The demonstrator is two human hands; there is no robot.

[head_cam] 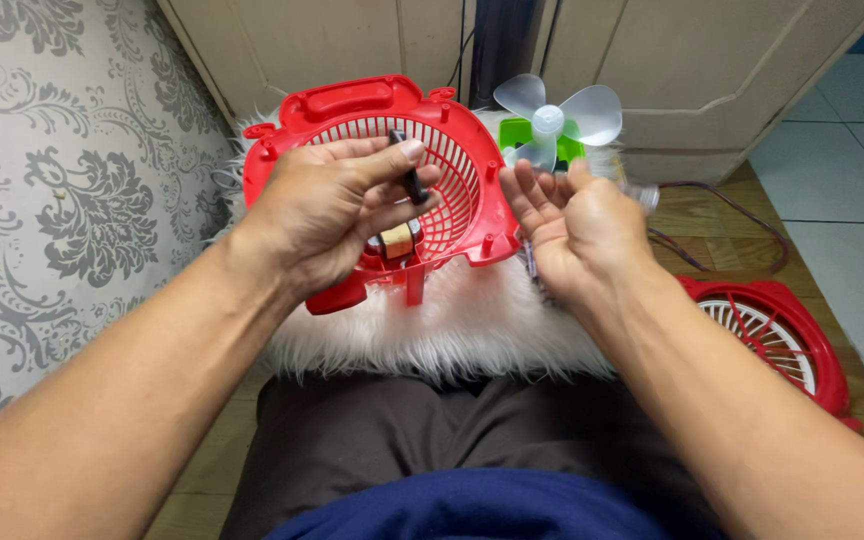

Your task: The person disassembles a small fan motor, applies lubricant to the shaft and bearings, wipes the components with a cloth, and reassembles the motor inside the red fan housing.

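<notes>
left hand (337, 205) pinching a black screwdriver (410, 170) against the red fan shell (472, 190), right hand (577, 225) spread beside it, looks mid-disassembly, next probably needs seating the tip squarely

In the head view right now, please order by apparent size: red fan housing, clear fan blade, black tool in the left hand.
1. Red fan housing, clearly largest.
2. Clear fan blade, though it lies farther away, so it may look smaller than it is.
3. Black tool, pinched in the left hand, smallest.
</notes>
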